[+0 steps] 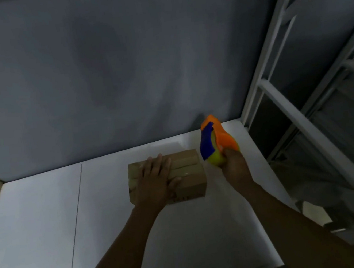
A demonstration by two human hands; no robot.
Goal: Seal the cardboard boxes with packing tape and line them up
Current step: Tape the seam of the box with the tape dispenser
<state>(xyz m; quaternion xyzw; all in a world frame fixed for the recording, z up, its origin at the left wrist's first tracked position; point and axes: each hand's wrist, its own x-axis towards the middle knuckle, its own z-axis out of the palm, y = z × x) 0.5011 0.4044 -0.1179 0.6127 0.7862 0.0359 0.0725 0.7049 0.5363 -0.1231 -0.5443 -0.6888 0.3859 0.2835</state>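
Left hand point(155, 177) flat on box point(189, 176); right hand point(233, 162) gripping tape dispenser point(216, 142). Risk: box sliding, tape crooked.

Dim, even light. Plain grey wall point(97, 65) behind, with a faint darker patch at centre. White counter point(37, 215) butts against it; a thin dark seam point(75, 216) runs front to back. White metal rack point(296, 109) stands just right of the counter.

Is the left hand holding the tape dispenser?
No, the right hand grips the tape dispenser, while the left hand rests flat on the cardboard box.
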